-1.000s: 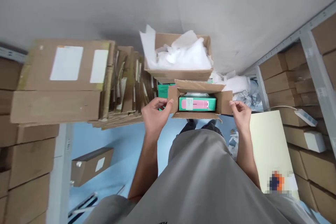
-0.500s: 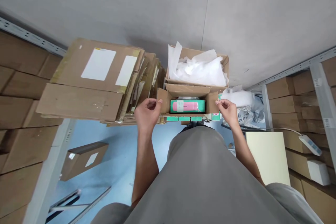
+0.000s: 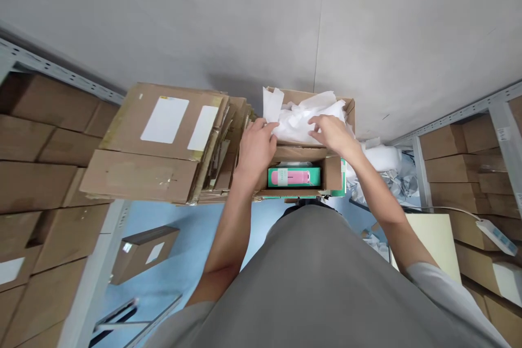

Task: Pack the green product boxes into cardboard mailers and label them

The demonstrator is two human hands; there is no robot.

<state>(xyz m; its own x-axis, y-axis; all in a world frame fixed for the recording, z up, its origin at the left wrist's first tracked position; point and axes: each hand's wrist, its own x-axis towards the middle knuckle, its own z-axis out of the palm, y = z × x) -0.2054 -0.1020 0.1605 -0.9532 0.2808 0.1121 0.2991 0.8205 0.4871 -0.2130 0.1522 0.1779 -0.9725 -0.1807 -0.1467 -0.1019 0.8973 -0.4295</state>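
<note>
1. In the rear carton (image 3: pixel 349 109), against the grey wall, both hands now rest on the white packing paper (image 3: pixel 296 119). Half a second earlier each hand held a side flap of the small open carton (image 3: pixel 331 173); both flaps have been released.
2. Left hand (image 3: pixel 256 144): fingers curled at the left edge of the paper, beside the carton rim. Whether a sheet is pinched cannot be told.
3. Right hand (image 3: pixel 330 133): palm down on top of the paper, fingers loosely spread, nothing enclosed.
4. The small open carton stands unsupported just in front of the rear carton, touching it, with its flaps up. The green-and-pink product box (image 3: pixel 293 177) lies flat inside, uncovered.
5. Judgement: the work has shifted from the small carton to the paper.
6. Count:
   - hands: two
   - small open carton: one
   - product box inside it: one; more green edges (image 3: pixel 342 174) show beneath, number not readable
   - rear carton with paper: one
   - stack of flattened cartons (image 3: pixel 163 141): one, to the left
   - closed carton on the blue floor (image 3: pixel 142 247): one
   - power strip (image 3: pixel 491 228): one
</note>
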